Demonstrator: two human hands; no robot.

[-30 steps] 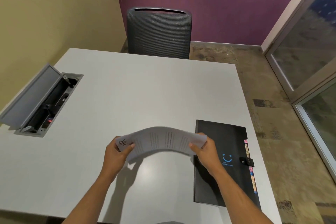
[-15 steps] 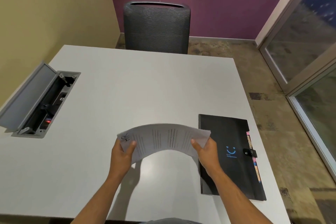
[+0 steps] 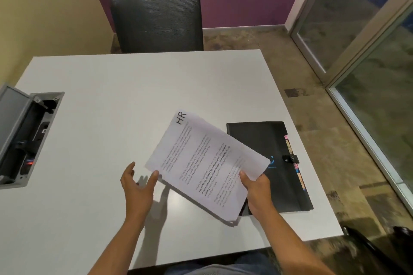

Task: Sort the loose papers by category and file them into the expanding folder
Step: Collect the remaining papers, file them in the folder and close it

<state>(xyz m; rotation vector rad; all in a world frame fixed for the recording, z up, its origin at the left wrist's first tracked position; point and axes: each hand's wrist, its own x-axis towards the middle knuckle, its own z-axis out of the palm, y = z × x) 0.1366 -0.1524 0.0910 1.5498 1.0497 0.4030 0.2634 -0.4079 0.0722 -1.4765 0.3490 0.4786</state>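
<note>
A stack of white printed papers (image 3: 201, 163), the top sheet hand-marked "HR", is held tilted above the white table (image 3: 111, 107). My right hand (image 3: 257, 192) grips its near right edge, thumb on top. My left hand (image 3: 137, 183) is open just left of the stack, its fingertips at the paper's lower left edge. A black expanding folder (image 3: 272, 147) lies flat and closed on the table's right side, partly hidden under the papers. Coloured tabs and a snap strap show along its right edge.
An open grey cable box (image 3: 24, 138) is set into the table at the left. A dark mesh chair (image 3: 156, 18) stands behind the far edge. Glass panels (image 3: 368, 51) line the right side. Another dark chair (image 3: 380, 248) shows at the lower right.
My left hand has let go of the papers and opened. The right hand has swung the stack round so the "HR" corner points away, over the folder's left part.
</note>
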